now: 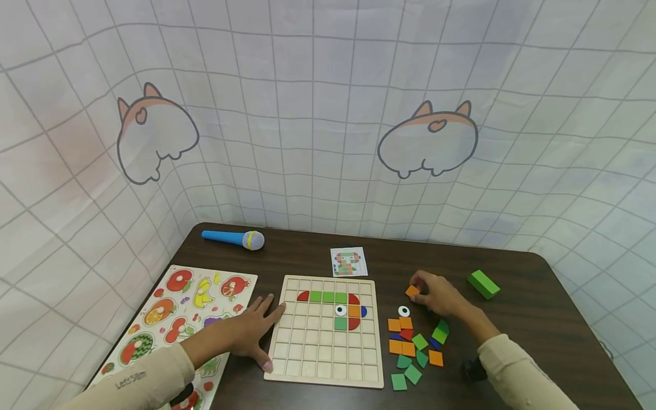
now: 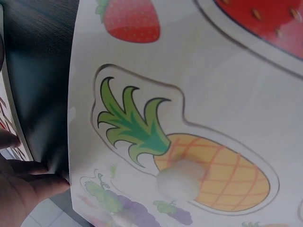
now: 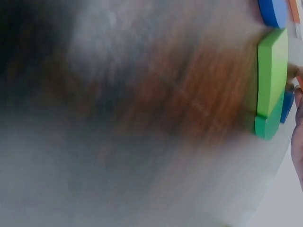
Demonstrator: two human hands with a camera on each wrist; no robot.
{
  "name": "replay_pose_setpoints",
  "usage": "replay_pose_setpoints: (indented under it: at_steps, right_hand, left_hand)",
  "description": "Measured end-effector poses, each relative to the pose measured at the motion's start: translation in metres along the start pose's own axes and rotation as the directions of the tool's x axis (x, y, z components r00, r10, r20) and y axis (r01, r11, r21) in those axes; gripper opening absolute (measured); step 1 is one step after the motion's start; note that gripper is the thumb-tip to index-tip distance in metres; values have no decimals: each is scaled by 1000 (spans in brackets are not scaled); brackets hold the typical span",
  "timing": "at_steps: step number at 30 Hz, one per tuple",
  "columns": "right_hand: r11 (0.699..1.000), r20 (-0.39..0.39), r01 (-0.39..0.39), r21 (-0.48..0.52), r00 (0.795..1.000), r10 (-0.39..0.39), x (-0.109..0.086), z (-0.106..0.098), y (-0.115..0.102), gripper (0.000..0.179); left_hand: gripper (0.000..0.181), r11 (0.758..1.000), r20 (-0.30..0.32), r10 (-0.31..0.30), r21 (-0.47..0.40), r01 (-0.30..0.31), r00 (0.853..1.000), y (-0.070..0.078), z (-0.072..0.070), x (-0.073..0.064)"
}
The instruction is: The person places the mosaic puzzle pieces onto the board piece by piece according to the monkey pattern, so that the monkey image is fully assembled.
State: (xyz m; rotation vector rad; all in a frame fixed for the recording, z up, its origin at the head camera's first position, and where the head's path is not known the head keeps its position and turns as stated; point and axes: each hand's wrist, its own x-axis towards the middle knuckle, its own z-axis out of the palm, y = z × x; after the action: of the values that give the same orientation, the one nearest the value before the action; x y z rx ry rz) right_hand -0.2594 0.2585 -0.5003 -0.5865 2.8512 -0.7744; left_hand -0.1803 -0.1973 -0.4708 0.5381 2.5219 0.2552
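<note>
A wooden grid board [image 1: 302, 367] lies at the table's middle, with red, green, orange and blue tiles and an eye tile [image 1: 340, 310] in its upper cells. My left hand [image 1: 248, 330] rests at the board's left edge, fingers spread. To the board's right, my right hand [image 1: 437, 292] pinches an orange square tile [image 1: 412, 291] between thumb and fingers. Below that hand lie loose pieces: another eye tile [image 1: 404, 311], orange squares [image 1: 408, 349], green tiles [image 1: 398, 382] and a red piece [image 1: 406, 334]. In the right wrist view, a green tile [image 3: 272, 75] shows near my fingers at the right edge.
A pattern card [image 1: 349, 262] lies behind the board. On the left is a fruit puzzle board [image 1: 169, 307], its pineapple piece [image 2: 218, 175] close up in the left wrist view. A blue toy microphone [image 1: 233, 238] lies at the back left, a green block [image 1: 483, 284] at the right.
</note>
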Motion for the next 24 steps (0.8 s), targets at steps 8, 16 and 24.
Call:
replay_pose_setpoints:
  at_steps: [8, 16, 24]
  right_hand:
    - [999, 32, 39, 35, 999, -40, -2, 1, -15, 29]
    - [997, -29, 81, 9, 996, -81, 1, -1, -26, 26]
    - [984, -2, 97, 150, 995, -98, 2, -1, -49, 30]
  left_hand:
    - [125, 1000, -12, 4, 13, -4, 1000, 0, 0, -1]
    - [125, 1000, -29, 2, 15, -1, 1000, -2, 3, 0]
    - [126, 1000, -18, 5, 3, -5, 1000, -4, 5, 1]
